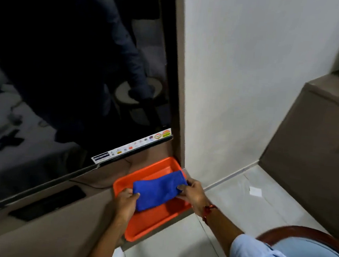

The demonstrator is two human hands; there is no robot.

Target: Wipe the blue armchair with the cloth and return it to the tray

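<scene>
Head view is showing both hands gripping the folded blue cloth (158, 190) over the orange tray (157, 220): the left hand (126, 203) is pinching its 8 o'clock end, the right hand (192, 192) its 3 o'clock end. Whether wiping is finished is unclear; the armchair (307, 252) is sitting at 4 o'clock.
</scene>
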